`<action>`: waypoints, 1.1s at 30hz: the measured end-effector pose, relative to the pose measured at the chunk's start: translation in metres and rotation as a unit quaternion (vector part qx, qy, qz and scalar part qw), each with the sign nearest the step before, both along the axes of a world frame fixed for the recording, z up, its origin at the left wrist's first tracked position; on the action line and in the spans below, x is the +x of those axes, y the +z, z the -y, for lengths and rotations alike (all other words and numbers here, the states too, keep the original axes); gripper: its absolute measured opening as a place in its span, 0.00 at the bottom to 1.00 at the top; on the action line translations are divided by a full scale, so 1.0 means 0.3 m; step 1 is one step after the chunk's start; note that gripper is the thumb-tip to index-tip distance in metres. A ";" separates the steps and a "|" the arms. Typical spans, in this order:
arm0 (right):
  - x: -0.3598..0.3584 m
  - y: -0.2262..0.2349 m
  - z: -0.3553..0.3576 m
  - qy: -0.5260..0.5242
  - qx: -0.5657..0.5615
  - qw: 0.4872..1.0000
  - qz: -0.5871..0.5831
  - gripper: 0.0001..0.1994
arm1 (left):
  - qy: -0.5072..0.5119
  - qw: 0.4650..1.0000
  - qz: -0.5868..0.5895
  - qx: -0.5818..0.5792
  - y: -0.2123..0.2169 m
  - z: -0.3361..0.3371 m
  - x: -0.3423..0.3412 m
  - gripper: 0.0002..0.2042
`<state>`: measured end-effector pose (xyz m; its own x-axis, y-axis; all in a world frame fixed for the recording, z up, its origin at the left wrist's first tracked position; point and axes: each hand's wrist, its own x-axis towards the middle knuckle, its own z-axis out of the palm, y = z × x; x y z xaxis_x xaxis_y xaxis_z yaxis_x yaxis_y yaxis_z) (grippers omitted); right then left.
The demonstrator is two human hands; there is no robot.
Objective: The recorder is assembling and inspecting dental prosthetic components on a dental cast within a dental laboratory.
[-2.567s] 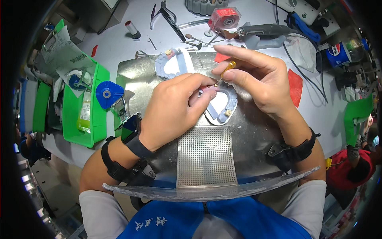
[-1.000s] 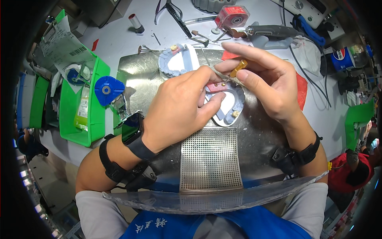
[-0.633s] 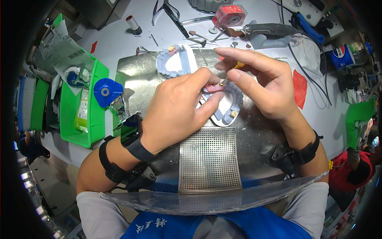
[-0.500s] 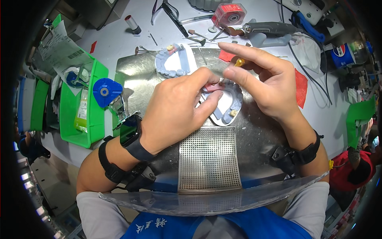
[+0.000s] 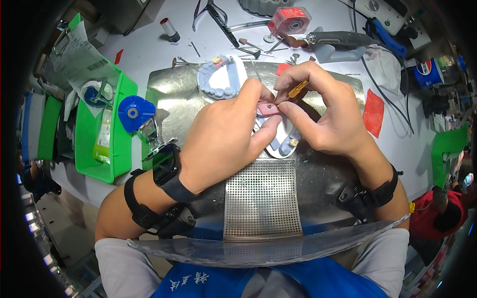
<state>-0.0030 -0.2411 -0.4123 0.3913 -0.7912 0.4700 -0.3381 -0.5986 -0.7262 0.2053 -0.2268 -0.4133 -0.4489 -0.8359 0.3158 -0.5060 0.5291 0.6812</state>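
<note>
My left hand is closed, its thumb and fingertips gripping a pink gum-coloured piece with small dark holes. Beneath and beside it lies a grey dental model on a white base, with one cream tooth near its front right; the fingers cover much of it. My right hand pinches a small yellow-handled tool. The tool's lower end is hidden by the fingertips, which meet the pink piece's right end. A second grey dental model with a yellowish tooth lies just beyond my left hand.
Under the work lies a metal tray with a perforated plate. A green bin stands left. Behind are a rotary handpiece, a red tape box and several burs. A clear shield spans the near side.
My right hand has come down and left, bringing its fingertips and the yellow-handled tool to the pink piece. My left hand keeps its grip. The whole view has shifted slightly.
</note>
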 end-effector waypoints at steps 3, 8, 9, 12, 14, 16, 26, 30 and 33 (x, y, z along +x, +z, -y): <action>0.000 0.008 -0.001 -0.002 0.002 1.000 -0.023 0.14 | -0.002 1.000 0.003 -0.007 -0.003 0.003 0.008 0.14; 0.017 0.001 -0.005 -0.008 -0.056 0.997 -0.060 0.16 | -0.008 1.000 0.014 -0.025 -0.005 0.006 0.012 0.14; 0.017 -0.001 -0.004 -0.007 -0.069 0.995 -0.070 0.17 | -0.013 1.000 0.011 -0.025 -0.006 0.007 0.013 0.13; 0.011 0.025 0.012 -0.035 -0.069 0.997 -0.005 0.18 | -0.017 1.000 0.019 -0.018 0.001 0.007 0.011 0.13; -0.013 0.013 0.020 -0.019 -0.005 0.998 0.054 0.18 | -0.017 0.999 0.028 -0.013 0.004 0.005 0.009 0.13; -0.030 0.015 0.016 0.001 0.023 0.996 0.083 0.18 | -0.011 1.000 0.018 -0.007 0.006 0.005 0.005 0.13; -0.056 0.063 -0.029 0.081 0.036 0.996 0.007 0.14 | -0.031 0.997 0.042 -0.051 0.002 0.001 0.007 0.08; -0.048 0.065 -0.025 0.076 0.033 0.996 -0.017 0.14 | -0.023 0.991 0.066 -0.110 0.003 -0.006 0.005 0.07; -0.049 0.074 -0.028 0.071 0.040 0.996 -0.025 0.15 | -0.017 0.990 0.075 -0.119 0.000 -0.008 0.002 0.07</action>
